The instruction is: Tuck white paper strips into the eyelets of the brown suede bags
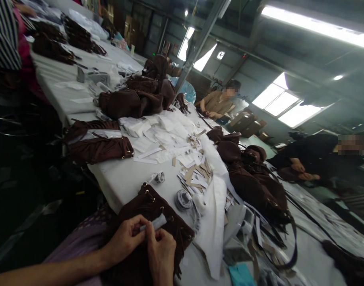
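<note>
A dark brown bag point(179, 232) with gold-coloured eyelets along its edge lies in front of me, partly on the table and partly over my lap. Over it, a small whitish wrapped strip point(158, 223) is pinched between the fingertips of both hands. My left hand point(128, 235) closes on its near end from the left. Beside it, my right hand point(161, 247) has thumb and finger pressed together at the same strip. What the strip covers is hidden. A roll of clear-grey tape or film point(183, 200) lies just beyond the bag.
Another brown bag point(98, 149) lies at the table's point(110, 178) left edge. More brown bags point(256, 182) are piled to the right, near a grey tape dispenser point(237, 222). White paper point(162, 127) and card strips point(196, 174) litter the middle. Co-workers point(219, 103) sit across the table.
</note>
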Motion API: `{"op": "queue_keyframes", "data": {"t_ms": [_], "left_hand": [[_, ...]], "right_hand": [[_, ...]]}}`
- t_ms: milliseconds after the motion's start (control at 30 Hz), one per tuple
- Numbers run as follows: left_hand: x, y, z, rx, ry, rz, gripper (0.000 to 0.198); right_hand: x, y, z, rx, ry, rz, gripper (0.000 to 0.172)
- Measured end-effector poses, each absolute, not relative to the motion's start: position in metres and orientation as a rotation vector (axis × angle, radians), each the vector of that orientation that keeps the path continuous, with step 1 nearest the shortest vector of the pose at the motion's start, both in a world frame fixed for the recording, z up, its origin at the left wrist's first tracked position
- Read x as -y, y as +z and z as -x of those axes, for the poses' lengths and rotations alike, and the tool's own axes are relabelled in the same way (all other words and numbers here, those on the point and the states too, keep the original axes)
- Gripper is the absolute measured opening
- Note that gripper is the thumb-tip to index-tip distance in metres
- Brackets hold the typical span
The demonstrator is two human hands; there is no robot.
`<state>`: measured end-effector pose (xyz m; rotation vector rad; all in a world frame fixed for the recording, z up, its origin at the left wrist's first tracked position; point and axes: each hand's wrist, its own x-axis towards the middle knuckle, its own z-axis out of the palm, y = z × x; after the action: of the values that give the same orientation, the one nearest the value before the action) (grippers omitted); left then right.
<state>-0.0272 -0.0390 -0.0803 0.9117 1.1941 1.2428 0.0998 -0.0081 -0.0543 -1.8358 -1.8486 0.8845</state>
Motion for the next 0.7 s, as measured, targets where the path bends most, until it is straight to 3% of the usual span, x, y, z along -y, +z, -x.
{"op": "queue_keyframes", "data": {"t_ms": [300,700], "left_hand": [[0.042,-0.068,0.032,-1.047,1.238,-0.821,0.028],[0.030,-0.069,0.022,-0.791,1.122,-0.471,0.036]], "right_hand": [[0.012,-0.041,-0.104,1.877,0.904,1.747,0.050],[0.011,-0.068,-0.119,1.529,1.333,1.393,0.044]]}}
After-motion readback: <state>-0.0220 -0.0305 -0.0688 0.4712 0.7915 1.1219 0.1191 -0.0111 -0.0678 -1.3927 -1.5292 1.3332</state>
